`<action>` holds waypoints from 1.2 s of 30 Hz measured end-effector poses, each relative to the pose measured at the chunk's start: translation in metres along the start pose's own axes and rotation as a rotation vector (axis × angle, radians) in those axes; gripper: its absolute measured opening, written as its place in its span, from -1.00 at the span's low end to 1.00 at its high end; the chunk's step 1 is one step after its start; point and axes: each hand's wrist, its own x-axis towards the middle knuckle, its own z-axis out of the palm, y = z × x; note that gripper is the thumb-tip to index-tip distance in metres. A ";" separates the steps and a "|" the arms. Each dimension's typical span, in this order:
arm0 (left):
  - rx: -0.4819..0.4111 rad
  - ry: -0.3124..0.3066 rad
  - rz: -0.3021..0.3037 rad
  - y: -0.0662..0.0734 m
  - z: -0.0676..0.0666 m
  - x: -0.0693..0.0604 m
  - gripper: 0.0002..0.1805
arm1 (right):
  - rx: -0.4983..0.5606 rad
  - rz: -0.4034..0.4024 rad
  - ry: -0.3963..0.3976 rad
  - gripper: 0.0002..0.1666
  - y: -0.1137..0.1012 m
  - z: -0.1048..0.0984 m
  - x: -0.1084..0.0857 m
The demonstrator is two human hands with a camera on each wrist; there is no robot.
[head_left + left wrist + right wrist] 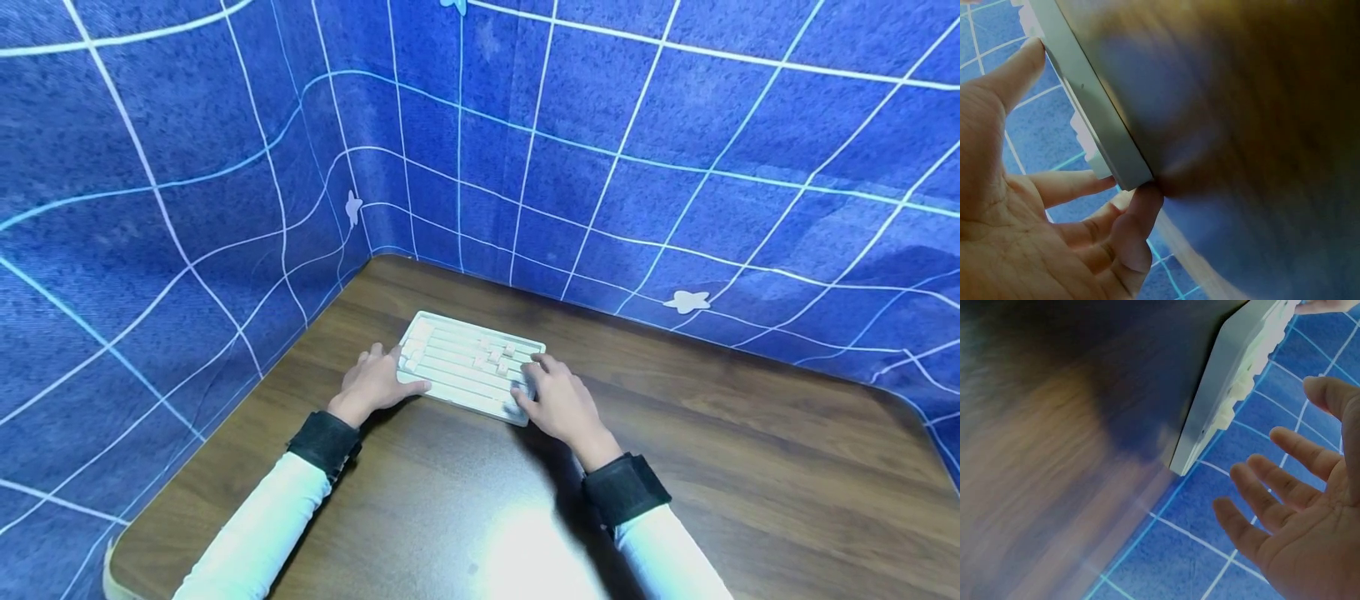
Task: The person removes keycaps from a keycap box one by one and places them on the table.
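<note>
A pale shallow tray (468, 405) with long parallel ridges lies on the wooden table, slightly turned. Small white blocks (493, 357) sit in a loose cluster right of its middle, and several more pale pieces (412, 357) lie along its left end. My left hand (372, 381) holds the tray's left near corner; the left wrist view shows the thumb at the long side and bent fingers against the end of the tray (1094, 100). Over the right end hovers my right hand (561, 400). In the right wrist view its fingers (1288, 487) are spread and gently bent, apart from the tray.
The brown wooden table (720, 467) has rounded corners, and its surface extends to the right and toward me. Blue cloth (600, 150) with white grid lines and stars hangs behind and along the left side. A bright glare (536, 554) lies on the near tabletop.
</note>
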 end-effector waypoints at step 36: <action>-0.072 0.057 0.053 -0.006 -0.003 -0.004 0.06 | 0.070 0.133 -0.120 -0.86 -0.013 0.024 0.055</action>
